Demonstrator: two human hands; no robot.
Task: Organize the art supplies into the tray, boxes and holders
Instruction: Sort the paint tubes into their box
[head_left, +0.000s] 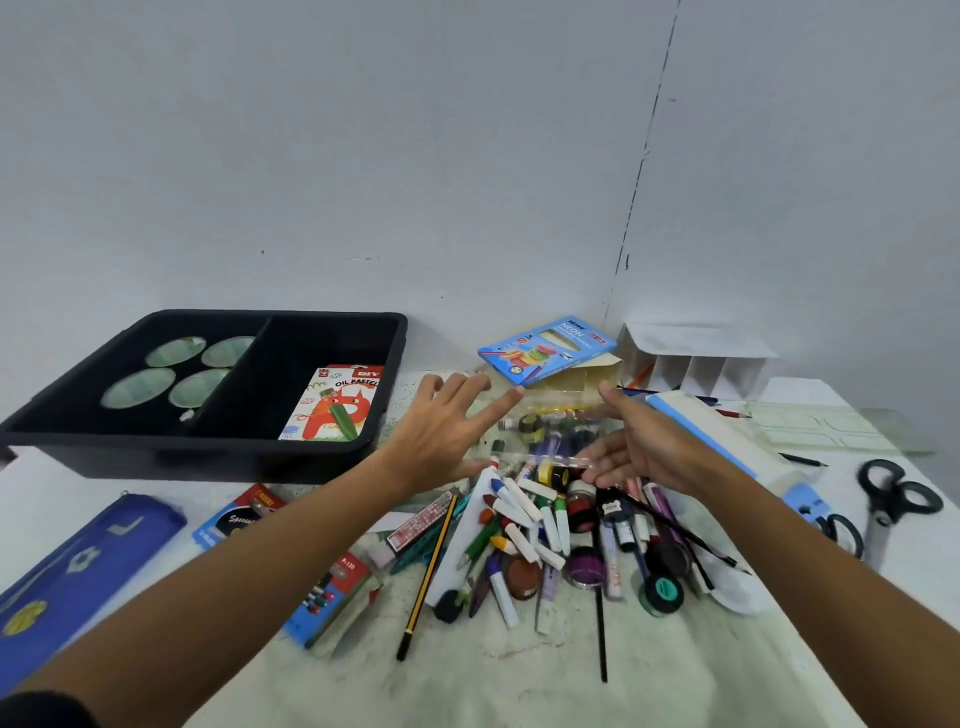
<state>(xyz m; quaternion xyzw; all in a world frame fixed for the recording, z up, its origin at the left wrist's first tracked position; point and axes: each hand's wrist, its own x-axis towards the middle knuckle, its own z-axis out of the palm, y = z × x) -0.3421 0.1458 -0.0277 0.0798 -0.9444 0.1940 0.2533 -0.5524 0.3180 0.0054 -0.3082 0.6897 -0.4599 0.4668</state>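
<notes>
A heap of crayons, pencils, paint pots and markers (540, 525) lies on the table in front of me. A clear plastic bag (558, 431) with small supplies sits at its far side. My left hand (441, 426) hovers with fingers spread just left of the bag. My right hand (634, 441) is open at the bag's right side, fingertips near its lower edge. Whether either hand touches the bag is unclear. The black two-part tray (384, 332) stands at the back left, holding round mirrors and an oil pastel box (335, 402). Beyond the bag lies an open blue neon pencil box (545, 348).
A white divided holder (696, 364) stands at the back right. A blue-edged white case (727, 441) and two pairs of scissors (893, 493) lie on the right. A blue pencil pouch (78, 571) and red and blue packs (332, 592) lie on the left. A wall rises behind.
</notes>
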